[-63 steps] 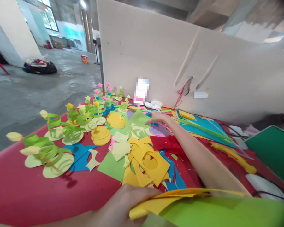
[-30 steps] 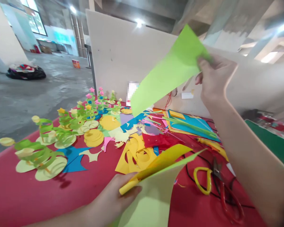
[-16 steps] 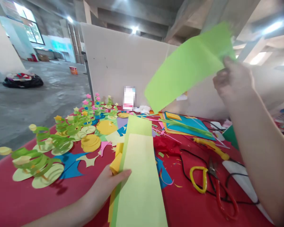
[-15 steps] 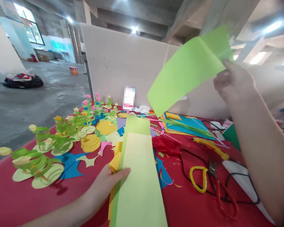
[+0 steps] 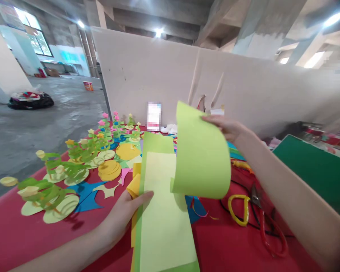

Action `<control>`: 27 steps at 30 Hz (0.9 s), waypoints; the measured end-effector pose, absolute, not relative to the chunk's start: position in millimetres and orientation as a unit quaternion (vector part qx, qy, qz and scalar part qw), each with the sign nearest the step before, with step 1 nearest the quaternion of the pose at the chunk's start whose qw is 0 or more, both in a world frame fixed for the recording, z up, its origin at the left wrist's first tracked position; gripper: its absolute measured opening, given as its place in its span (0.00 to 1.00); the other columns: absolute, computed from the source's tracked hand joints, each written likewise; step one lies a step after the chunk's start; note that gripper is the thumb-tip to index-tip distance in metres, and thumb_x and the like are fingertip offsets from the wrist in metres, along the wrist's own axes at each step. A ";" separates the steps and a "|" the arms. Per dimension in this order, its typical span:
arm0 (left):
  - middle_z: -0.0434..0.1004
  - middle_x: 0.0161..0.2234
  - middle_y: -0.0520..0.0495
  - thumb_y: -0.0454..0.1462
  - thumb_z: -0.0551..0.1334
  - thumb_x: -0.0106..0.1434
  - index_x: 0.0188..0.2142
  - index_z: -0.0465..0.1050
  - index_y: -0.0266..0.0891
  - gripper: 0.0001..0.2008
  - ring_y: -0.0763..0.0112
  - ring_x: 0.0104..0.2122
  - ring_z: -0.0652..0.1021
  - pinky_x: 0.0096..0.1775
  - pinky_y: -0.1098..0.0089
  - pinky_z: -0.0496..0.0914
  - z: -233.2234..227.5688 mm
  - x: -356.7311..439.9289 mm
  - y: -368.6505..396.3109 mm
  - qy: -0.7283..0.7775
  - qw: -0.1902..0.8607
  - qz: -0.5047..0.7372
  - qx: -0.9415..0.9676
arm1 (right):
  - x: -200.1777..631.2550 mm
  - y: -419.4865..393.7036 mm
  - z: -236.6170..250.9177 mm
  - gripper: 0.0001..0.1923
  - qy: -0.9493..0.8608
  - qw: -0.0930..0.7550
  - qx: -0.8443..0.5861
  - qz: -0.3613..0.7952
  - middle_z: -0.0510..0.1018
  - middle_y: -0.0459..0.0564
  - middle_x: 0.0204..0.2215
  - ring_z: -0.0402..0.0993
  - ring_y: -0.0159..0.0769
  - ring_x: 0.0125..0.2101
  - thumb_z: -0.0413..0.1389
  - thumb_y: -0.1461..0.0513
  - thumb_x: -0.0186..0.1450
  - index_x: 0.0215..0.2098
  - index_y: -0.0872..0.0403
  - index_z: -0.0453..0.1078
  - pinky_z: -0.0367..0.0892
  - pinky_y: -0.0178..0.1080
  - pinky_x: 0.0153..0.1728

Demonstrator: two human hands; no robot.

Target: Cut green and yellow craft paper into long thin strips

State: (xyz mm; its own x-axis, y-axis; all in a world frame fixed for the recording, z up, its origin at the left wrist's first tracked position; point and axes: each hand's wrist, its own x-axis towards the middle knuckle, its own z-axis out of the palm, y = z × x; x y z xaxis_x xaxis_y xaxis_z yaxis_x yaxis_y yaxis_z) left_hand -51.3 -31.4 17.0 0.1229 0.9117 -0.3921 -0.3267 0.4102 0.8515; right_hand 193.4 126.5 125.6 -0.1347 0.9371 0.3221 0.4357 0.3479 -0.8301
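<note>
My left hand is closed on a stack of long paper strips, its thumb lying across the pale yellow-green top sheet. Wider green paper shows beneath that sheet, and yellow paper pokes out by my fingers. My right hand pinches the upper edge of a separate light green sheet, which curls downward over the right side of the stack. The curled sheet's lower edge hangs at the stack, but I cannot tell whether it touches.
Curly green paper plants stand along the left of the red table. Yellow discs and blue scraps lie nearby. Scissors with red and yellow handles are at the right, before a green board. A white partition rises behind.
My right hand has come down and left with the light green sheet, which now curls over the stack instead of being held up high. My left hand keeps its grip.
</note>
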 end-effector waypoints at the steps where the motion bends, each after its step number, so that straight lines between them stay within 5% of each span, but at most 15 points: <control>1: 0.79 0.30 0.43 0.36 0.64 0.50 0.38 0.70 0.34 0.14 0.62 0.26 0.78 0.31 0.66 0.72 17.9 -51.5 -32.3 0.484 0.683 0.456 0.301 | 184.3 129.3 111.5 0.06 -0.698 0.394 -0.497 0.333 0.65 0.39 0.12 0.52 0.18 0.09 0.55 0.64 0.57 0.25 0.61 0.69 0.51 0.26 0.09; 6: 0.79 0.31 0.46 0.35 0.64 0.51 0.36 0.70 0.36 0.11 0.63 0.28 0.78 0.32 0.66 0.72 15.4 -55.4 -33.9 0.482 0.691 0.450 0.296 | 151.6 137.6 53.3 0.08 -0.680 0.295 -0.495 0.454 0.62 0.37 0.15 0.52 0.17 0.11 0.51 0.61 0.61 0.29 0.60 0.65 0.51 0.24 0.10; 13: 0.79 0.32 0.48 0.33 0.62 0.53 0.45 0.67 0.39 0.18 0.62 0.29 0.78 0.31 0.66 0.73 4.1 -58.0 -33.3 0.459 0.700 0.456 0.301 | 137.4 129.4 24.5 0.09 -0.642 0.331 -0.484 0.494 0.58 0.36 0.15 0.51 0.18 0.12 0.52 0.60 0.60 0.28 0.59 0.62 0.49 0.25 0.11; 27: 0.77 0.38 0.43 0.28 0.61 0.52 0.45 0.67 0.37 0.19 0.54 0.35 0.77 0.38 0.57 0.71 6.6 -57.6 -30.7 0.436 0.730 0.425 0.309 | 122.7 110.3 0.0 0.25 -0.621 0.344 -0.452 0.540 0.63 0.36 0.13 0.55 0.21 0.09 0.60 0.60 0.49 0.43 0.56 0.58 0.49 0.27 0.09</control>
State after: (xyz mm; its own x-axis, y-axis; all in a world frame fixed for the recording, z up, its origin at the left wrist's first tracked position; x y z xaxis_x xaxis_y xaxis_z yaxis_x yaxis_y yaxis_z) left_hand -57.6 -30.7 6.6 0.2575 0.8908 -0.3745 -0.3512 0.4473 0.8225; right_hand 122.7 110.3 0.0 -0.3554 0.9327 -0.0608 0.1892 0.0081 -0.9819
